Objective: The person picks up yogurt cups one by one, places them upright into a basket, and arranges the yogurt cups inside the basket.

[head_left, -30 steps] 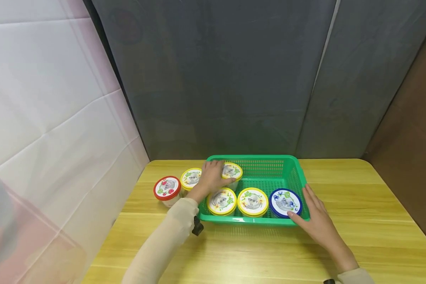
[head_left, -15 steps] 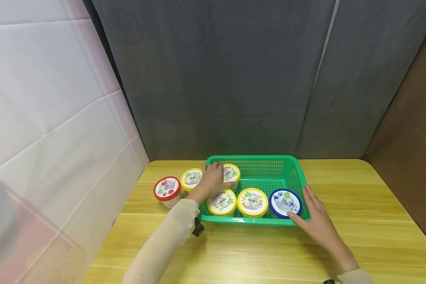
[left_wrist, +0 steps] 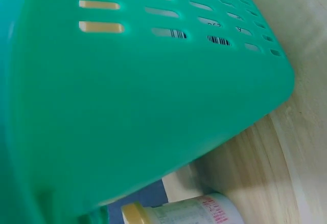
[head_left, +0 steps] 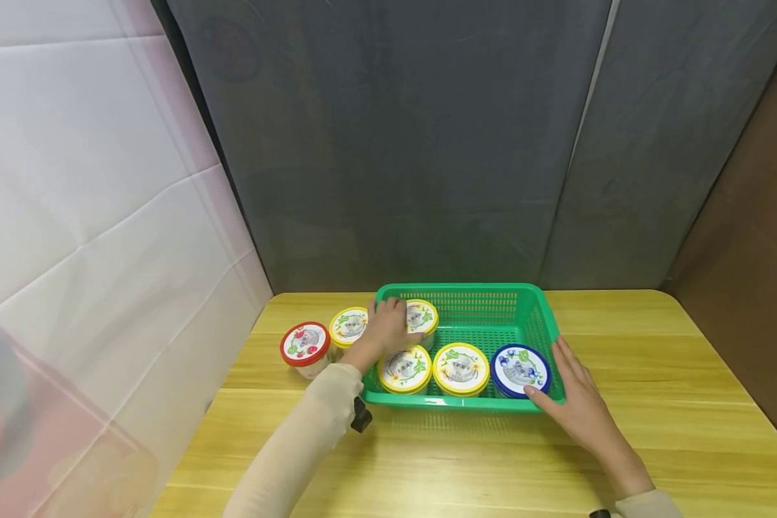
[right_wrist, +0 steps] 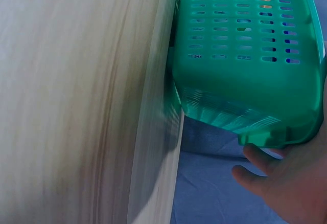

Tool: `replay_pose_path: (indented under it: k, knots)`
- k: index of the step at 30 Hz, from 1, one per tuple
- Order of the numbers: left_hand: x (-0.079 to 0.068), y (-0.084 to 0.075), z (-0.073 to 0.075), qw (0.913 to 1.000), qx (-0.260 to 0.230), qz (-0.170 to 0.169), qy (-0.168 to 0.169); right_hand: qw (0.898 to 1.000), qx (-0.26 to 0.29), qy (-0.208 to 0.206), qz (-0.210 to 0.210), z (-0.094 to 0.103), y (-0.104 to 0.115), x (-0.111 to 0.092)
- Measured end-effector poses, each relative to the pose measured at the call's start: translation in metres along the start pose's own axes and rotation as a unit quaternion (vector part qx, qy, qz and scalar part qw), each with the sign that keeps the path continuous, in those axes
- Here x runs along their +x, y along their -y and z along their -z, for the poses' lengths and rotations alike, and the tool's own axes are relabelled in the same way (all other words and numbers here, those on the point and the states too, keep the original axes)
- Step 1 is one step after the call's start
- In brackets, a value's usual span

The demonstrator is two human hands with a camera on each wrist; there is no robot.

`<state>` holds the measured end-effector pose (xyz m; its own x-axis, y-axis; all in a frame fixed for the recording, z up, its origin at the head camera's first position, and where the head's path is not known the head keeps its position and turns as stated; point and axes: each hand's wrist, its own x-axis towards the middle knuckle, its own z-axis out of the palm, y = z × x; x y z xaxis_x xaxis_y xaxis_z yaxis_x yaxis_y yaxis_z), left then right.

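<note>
A green plastic basket (head_left: 485, 405) rests on the table with several round tubs in it. In the front row sit two yellow-lidded tubs (head_left: 461, 369) and a blue-lidded tub (head_left: 521, 370). My left hand (head_left: 385, 332) reaches over the basket's left side and grips another yellow-lidded tub (head_left: 422, 316) at the back left, its lid partly covered by the fingers. My right hand (head_left: 579, 403) holds the basket's front right corner, thumb over the rim near the blue lid and fingers along the outer side. In the right wrist view, fingers (right_wrist: 253, 178) show beside the rim.
Left of the basket stand a red-lidded tub (head_left: 306, 349) and a yellow-lidded tub (head_left: 348, 325), the latter partly hidden by the left hand. A grey curtain (head_left: 395, 158) hangs behind the wooden table (head_left: 466, 467); a white cloth (head_left: 103, 201) hangs at the left.
The gripped yellow-lidded tub has shifted slightly left and toward me with the left hand, then stayed still. My right hand and the basket have hardly moved.
</note>
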<state>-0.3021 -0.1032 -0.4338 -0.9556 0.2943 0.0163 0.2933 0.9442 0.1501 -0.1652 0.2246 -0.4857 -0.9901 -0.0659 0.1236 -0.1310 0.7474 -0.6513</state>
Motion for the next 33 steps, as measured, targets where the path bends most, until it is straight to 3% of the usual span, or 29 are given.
replay_pose_path:
  k: [7,33]
  knots:
    - [-0.0017,-0.0004,0.0013,0.9998,-0.021,-0.001,-0.001,1.000,0.001,0.002,-0.003,0.0005,0.0004,0.0005]
    - [-0.0080,-0.0029,0.0078,0.9990,-0.029,0.027,0.022,1.000,-0.002,0.004,-0.003,0.0004,0.0005,0.0008]
